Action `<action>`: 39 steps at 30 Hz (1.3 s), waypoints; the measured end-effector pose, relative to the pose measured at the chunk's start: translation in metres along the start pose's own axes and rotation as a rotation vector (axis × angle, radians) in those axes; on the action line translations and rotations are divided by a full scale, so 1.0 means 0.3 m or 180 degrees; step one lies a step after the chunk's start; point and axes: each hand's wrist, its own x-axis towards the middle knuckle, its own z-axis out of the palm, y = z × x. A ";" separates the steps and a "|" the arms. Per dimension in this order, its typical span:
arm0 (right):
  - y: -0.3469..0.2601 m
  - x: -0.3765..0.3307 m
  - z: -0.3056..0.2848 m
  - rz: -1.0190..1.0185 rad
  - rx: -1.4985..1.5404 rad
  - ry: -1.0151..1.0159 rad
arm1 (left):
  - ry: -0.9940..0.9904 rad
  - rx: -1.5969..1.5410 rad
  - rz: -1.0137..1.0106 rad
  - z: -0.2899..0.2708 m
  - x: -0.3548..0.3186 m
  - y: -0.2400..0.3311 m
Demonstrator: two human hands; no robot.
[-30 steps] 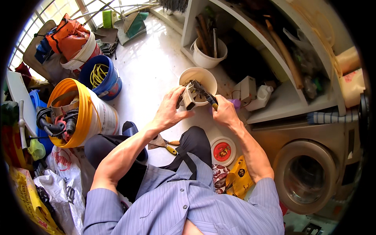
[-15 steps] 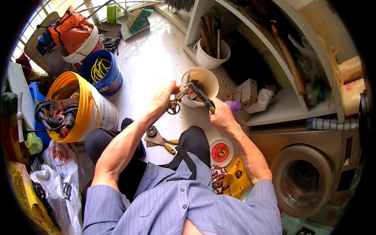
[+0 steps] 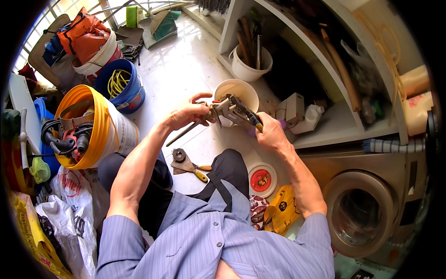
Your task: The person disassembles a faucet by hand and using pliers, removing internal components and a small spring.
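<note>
My left hand (image 3: pixel 188 113) is closed round a grey metal fitting (image 3: pixel 222 109) with a long thin rod pointing down to the left. Its exact kind is unclear. Over on the right, my right hand (image 3: pixel 271 133) grips a hand tool with a black-and-yellow handle (image 3: pixel 257 122); its dark metal head meets the fitting, and I cannot tell how they join. Both pieces are held above a cream bucket (image 3: pixel 253 93) with small dark and red items inside. Between my knees, scrapers (image 3: pixel 187 166) and a dark ring (image 3: pixel 179 155) lie on the floor.
A yellow-rimmed bucket (image 3: pixel 62 108) with corded power tools stands left, beside a blue bucket (image 3: pixel 138 95) holding yellow cord. A white bucket (image 3: pixel 246 72) of long tools stands by the right shelves (image 3: pixel 334 131). Nearer are a round lid (image 3: pixel 273 173) and a washing machine (image 3: pixel 330 193).
The metal fitting has turned, so its rod now points down-left and its round ring no longer shows plainly. My left fingers have spread somewhat; my right hand has shifted slightly right and down.
</note>
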 end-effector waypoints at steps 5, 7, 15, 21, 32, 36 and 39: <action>0.023 -0.004 0.000 -0.0224 -0.0089 0.0270 | 0.0664 0.0566 0.0263 0.040 0.049 -0.028; 0.014 -0.007 -0.006 0.0016 0.0061 0.0071 | 0.0887 0.0560 0.0519 0.052 0.058 -0.039; -0.020 0.002 0.014 -0.0075 0.0147 -0.0016 | -0.0063 0.0373 -0.0750 0.058 0.079 -0.115; 0.039 -0.005 0.046 0.0212 0.0138 0.0072 | 0.0698 -0.0255 -0.0074 0.048 0.067 -0.167; 0.062 -0.028 0.065 0.0751 0.0314 -0.0161 | -0.0109 0.0913 0.0429 0.088 -0.030 -0.108; 0.040 -0.040 0.101 0.0753 0.0347 -0.0166 | 0.0703 0.2182 0.0420 0.141 -0.006 -0.137; 0.017 -0.051 0.113 0.0404 0.0221 -0.0098 | 0.0647 0.0755 -0.0101 0.110 0.020 -0.101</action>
